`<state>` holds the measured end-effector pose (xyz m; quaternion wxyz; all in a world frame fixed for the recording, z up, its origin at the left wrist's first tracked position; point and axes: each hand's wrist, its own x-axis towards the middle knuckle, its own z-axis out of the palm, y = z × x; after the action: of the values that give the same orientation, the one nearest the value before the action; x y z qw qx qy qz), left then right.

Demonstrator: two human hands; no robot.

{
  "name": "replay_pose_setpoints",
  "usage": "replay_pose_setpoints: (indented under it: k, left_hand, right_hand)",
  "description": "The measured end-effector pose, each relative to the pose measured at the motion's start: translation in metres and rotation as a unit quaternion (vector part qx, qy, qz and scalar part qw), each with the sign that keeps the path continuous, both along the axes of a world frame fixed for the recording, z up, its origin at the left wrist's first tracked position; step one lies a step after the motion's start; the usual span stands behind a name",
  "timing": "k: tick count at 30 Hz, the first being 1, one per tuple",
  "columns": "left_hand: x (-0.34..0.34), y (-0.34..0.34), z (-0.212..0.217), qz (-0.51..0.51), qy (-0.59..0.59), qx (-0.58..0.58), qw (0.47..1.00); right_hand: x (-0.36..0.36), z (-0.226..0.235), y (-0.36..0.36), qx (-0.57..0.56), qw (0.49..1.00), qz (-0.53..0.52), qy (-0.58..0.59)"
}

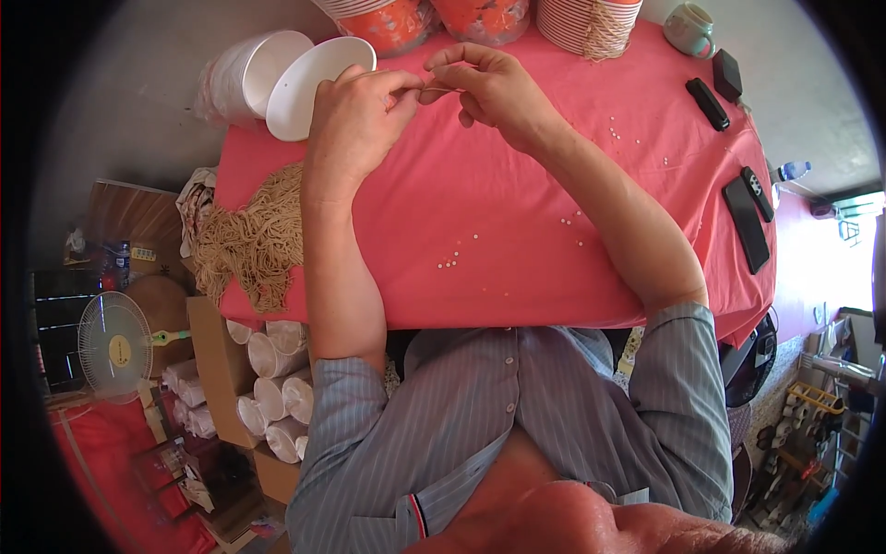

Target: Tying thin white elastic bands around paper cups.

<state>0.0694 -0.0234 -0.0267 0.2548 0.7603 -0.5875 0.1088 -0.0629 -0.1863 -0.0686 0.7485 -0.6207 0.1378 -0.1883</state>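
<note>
I logged the left hand [355, 115] and right hand [494, 88] meeting over the far edge of the red tablecloth [517, 212], fingertips pinched shut on a short length of beige string [441, 90]. The string ran roughly left to right between the two pinches, its long axis level with the table's far edge; I could not tell which end was free. I judged it light, limp and thin, likely to slip unless gripped near its tip between thumb and forefinger (no other hold looked workable). A tangled heap of the same cord [254, 235] lay at the left table edge. Small white beads [457, 261] were scattered on the cloth, well apart from the hands. A white bowl [309, 83] stood just beside the left hand.
</note>
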Motion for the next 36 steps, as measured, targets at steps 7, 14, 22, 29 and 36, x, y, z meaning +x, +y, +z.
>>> replay_pose_setpoints:
  k: [7,14,22,29,36]
  left_hand:
    - [-0.003,0.000,0.001,0.016,-0.008,0.005,1.000]
    - [0.000,-0.001,-0.003,0.013,-0.021,-0.004,1.000]
    - [0.002,-0.001,-0.003,-0.001,-0.037,-0.004,0.999]
    - [0.004,-0.002,-0.005,0.000,-0.056,-0.006,0.998]
    - [0.005,-0.001,-0.007,0.007,-0.066,-0.003,0.998]
  right_hand:
    - [0.002,-0.004,-0.001,0.034,0.999,0.015,0.002]
    - [0.003,-0.008,0.001,0.055,0.998,0.016,-0.005]
    - [0.004,-0.011,-0.001,0.063,0.998,0.020,-0.021]
    - [0.004,-0.009,0.000,0.069,0.997,0.027,-0.013]
    - [0.006,-0.013,0.002,0.052,0.999,0.013,-0.010]
